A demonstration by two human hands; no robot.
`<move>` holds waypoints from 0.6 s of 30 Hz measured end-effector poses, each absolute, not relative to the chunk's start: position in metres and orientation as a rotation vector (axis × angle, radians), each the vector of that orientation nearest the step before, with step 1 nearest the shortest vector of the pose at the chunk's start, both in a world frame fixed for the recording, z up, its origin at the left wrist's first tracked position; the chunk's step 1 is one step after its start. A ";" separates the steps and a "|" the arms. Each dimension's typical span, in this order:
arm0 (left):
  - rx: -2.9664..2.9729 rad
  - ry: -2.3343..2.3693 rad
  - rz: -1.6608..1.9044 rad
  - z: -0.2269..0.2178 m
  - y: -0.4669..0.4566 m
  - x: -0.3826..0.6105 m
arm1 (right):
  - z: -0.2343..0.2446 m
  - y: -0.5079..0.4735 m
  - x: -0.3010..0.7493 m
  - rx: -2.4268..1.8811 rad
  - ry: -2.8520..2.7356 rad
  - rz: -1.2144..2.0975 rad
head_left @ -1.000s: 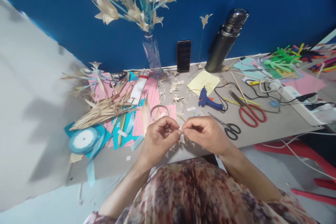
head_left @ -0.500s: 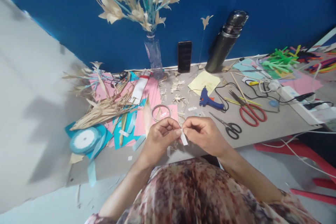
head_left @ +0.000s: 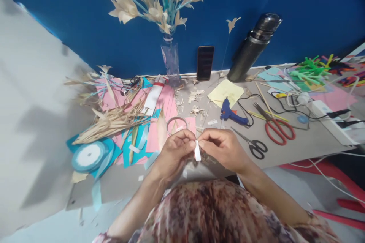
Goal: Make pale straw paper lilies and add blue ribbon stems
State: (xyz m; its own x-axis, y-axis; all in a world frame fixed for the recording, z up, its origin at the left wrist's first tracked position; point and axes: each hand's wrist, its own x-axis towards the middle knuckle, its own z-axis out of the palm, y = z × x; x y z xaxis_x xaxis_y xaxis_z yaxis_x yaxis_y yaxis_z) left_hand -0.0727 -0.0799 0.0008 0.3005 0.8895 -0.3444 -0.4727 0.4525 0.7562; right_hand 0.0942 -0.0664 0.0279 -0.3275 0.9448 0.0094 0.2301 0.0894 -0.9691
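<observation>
Close together above the table's front edge, my left hand (head_left: 177, 152) and my right hand (head_left: 224, 147) pinch a small white strip (head_left: 197, 152) between thumbs and fingertips. The strip hangs down from the pinch; whether it is paper or tape I cannot tell. Just beyond my left hand lies a ring-shaped roll of tape (head_left: 167, 124) on pink paper (head_left: 190, 122). A pair of black-handled scissors (head_left: 258, 149) rests to the right of my right hand, with a blue glue gun (head_left: 232, 115) behind it.
Dried husks (head_left: 110, 124) and a blue ribbon spool (head_left: 88, 156) lie at left. A bottle (head_left: 171, 60) of husk flowers, a phone (head_left: 205, 62) and a dark flask (head_left: 253, 49) stand at the back. Red-handled scissors (head_left: 281, 132) and a power strip (head_left: 330, 121) are at right.
The white strip now hangs straighter down between my fingers. Both hands stay pinched together in nearly the same place. The whole view has shifted slightly.
</observation>
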 end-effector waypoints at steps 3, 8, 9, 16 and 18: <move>0.790 1.051 1.126 0.004 -0.079 -0.071 | 0.023 -0.062 0.090 -1.238 -1.675 1.171; 1.415 1.393 1.406 0.014 -0.079 -0.072 | 0.017 -0.056 0.084 -1.308 -1.634 1.071; 1.502 1.412 1.405 0.015 -0.078 -0.072 | 0.017 -0.055 0.083 -1.306 -1.644 1.034; 1.624 1.496 1.381 0.011 -0.073 -0.072 | 0.016 -0.052 0.078 -1.241 -1.747 0.819; 1.623 1.487 1.355 0.010 -0.073 -0.072 | 0.014 -0.052 0.077 -1.236 -1.768 0.764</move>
State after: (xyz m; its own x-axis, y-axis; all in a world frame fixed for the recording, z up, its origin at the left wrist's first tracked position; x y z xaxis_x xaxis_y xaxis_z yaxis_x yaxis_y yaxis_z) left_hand -0.0724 -0.0725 0.0103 -0.1200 0.9449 0.3047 0.3910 -0.2371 0.8893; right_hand 0.0767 -0.0525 0.0138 -0.1739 0.9432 0.2830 0.4401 0.3315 -0.8345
